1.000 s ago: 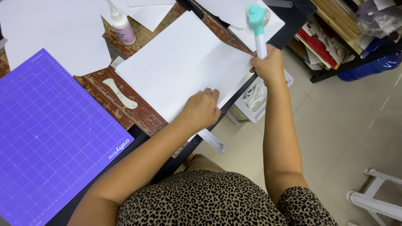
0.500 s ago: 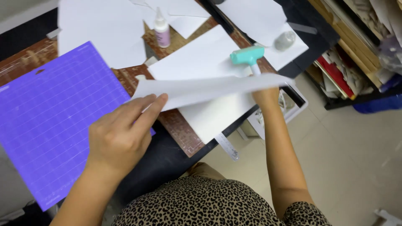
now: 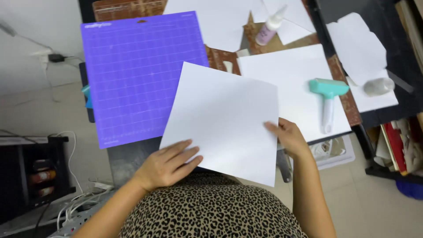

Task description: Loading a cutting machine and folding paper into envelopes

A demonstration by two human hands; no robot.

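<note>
I hold a square white sheet of paper point(image 3: 222, 119) with both hands, tilted over the lower right corner of a purple gridded cutting mat point(image 3: 136, 75). My left hand point(image 3: 169, 163) grips the sheet's near edge, fingers on top. My right hand point(image 3: 286, 139) pinches its right edge. A teal and white roller tool point(image 3: 328, 99) lies released on another white sheet point(image 3: 291, 79) to the right, a little beyond my right hand.
A small glue bottle point(image 3: 269, 28) stands at the back among more white sheets and brown patterned card point(image 3: 123, 6). A clear round object point(image 3: 379, 86) lies on the dark table at the right. Shelves with supplies are at right, cables and a black rack on the floor at left.
My right hand has let go of the teal roller, which now lies on the table. Both hands have carried the white sheet left, over the purple mat's corner.
</note>
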